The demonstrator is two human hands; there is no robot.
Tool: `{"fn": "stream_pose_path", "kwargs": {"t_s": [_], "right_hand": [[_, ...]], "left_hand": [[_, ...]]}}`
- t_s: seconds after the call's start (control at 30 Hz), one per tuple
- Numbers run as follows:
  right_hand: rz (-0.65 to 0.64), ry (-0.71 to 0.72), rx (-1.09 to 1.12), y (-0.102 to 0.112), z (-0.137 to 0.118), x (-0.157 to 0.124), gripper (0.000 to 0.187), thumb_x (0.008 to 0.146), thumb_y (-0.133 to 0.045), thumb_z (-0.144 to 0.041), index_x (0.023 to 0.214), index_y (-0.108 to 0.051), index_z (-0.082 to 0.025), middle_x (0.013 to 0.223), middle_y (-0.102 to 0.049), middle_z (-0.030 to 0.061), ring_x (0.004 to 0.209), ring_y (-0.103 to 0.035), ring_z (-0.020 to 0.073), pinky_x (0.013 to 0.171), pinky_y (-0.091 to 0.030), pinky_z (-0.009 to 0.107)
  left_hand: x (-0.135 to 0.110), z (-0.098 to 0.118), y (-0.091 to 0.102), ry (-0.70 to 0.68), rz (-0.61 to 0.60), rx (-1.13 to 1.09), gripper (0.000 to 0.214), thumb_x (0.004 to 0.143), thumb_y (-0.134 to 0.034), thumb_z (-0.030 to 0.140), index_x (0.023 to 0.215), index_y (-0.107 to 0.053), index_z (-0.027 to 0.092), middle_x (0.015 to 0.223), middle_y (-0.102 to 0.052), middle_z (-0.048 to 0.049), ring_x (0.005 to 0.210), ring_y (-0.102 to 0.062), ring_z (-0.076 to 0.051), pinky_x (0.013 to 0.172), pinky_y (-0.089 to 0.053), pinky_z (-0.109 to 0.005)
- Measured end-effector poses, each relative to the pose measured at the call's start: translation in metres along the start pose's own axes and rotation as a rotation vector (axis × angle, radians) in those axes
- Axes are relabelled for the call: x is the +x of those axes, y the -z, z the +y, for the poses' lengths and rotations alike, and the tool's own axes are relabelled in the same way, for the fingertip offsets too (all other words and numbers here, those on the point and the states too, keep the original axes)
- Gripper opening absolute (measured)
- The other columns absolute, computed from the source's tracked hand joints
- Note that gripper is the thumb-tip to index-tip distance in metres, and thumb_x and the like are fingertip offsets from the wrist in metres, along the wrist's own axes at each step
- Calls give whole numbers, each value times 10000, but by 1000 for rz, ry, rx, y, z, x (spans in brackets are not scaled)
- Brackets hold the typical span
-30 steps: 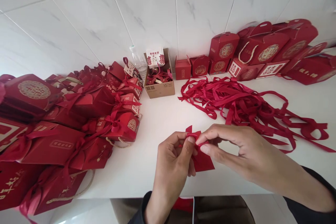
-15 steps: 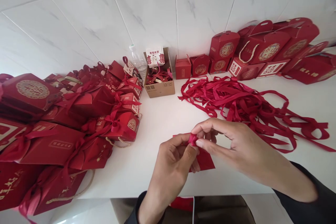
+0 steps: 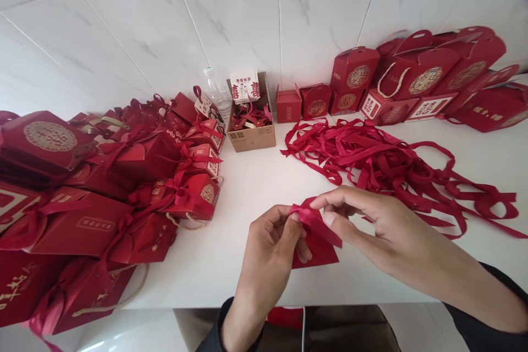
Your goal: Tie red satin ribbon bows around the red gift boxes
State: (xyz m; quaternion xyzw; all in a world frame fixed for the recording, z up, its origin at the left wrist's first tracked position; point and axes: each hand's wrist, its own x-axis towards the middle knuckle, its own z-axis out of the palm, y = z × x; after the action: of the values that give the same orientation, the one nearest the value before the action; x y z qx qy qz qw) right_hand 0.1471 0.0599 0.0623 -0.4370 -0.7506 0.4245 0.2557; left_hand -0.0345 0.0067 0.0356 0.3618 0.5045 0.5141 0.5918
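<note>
Above the front part of the table, my left hand is closed, its thumb and index finger pinching a red satin ribbon at the top of a small red box. The ribbon's tail slants across the box toward the lower right. Some left fingers curl behind the ribbon against the box. My right hand is just right of the ribbon, thumb and index finger apart, fingertips close to or touching it. The box's far side is partly covered by the ribbon and hands.
A tangled heap of red ribbons lies behind my right hand. Tied red gift boxes are piled on the left. A small cardboard box with red pieces stands by the tiled wall, beside a clear bottle. More red boxes line the back right.
My right fingers have come off the pinched ribbon knot and moved slightly right. The ribbon's tail now spreads across the box, more of which shows. The left hand keeps its pinch.
</note>
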Motion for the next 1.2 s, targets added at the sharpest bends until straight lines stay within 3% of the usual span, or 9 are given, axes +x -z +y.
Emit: {"fn": "stream_pose_path", "kwargs": {"t_s": [0.1,0.23,0.5,0.6,0.73,0.8,0.93,1.07,1.2], "right_hand": [[-47,-38,36,-4,-1,3,278,1008,-591,-553,1091,-711,-316,870,-741,-41,645,-648,149,502,-478,241],[-54,-58,66,-7,1,2,197,1012,-595,-470,1042,-683,-297,878,-729,-45,770,-672,157,623,-511,245],[-67,-47,89,-8,0,0,166,1006,-612,-464,1041,-665,-311,744,-652,-75,689,-628,141,610,-488,242],[-32,17,52,-10,1,1,149,1027,-584,-382,932,-659,-294,781,-677,-68,704,-645,139,656,-505,248],[50,171,-24,-9,2,-1,94,1001,-630,-337,923,-660,-293,1001,-720,-41,975,-678,170,861,-511,272],[11,169,0,-8,0,-3,80,1005,-633,-325,933,-655,-299,956,-717,-57,896,-682,151,799,-519,253],[-31,121,51,-10,-5,-3,92,999,-640,-270,914,-658,-298,802,-676,-89,698,-635,111,690,-515,218],[36,151,89,-14,-6,4,87,966,-673,-249,894,-697,-291,859,-703,-68,764,-652,116,732,-517,218],[45,183,110,-15,-4,7,102,955,-665,-226,924,-734,-294,918,-724,-41,850,-684,133,780,-532,234]], "left_hand": [[-1,1,0,-12,6,3,270,918,-710,396,861,-664,137,657,-609,36,511,-555,-51,542,-470,-171],[-1,1,-1,-18,14,12,284,916,-717,404,834,-668,136,664,-620,29,513,-561,-50,545,-481,-168],[2,-1,0,6,31,39,292,942,-690,419,847,-677,143,600,-636,27,468,-571,-64,499,-481,-161],[3,-1,-1,3,54,57,299,934,-698,426,835,-659,147,682,-692,5,459,-586,-65,484,-479,-171],[3,0,-3,10,62,60,351,929,-699,471,800,-631,151,567,-640,23,431,-570,-69,470,-434,-162],[3,0,-4,11,50,48,353,927,-699,477,810,-641,149,539,-617,30,432,-552,-68,474,-424,-162],[0,2,-5,-12,-33,42,304,956,-658,433,867,-685,144,603,-651,8,502,-549,-74,529,-453,-174],[-7,6,-3,-74,-108,52,191,968,-617,318,967,-724,160,684,-690,-7,629,-602,-105,679,-516,-208],[-9,7,1,-77,-135,73,239,986,-611,361,1043,-727,159,841,-730,-45,722,-619,-127,733,-525,-238]]}}
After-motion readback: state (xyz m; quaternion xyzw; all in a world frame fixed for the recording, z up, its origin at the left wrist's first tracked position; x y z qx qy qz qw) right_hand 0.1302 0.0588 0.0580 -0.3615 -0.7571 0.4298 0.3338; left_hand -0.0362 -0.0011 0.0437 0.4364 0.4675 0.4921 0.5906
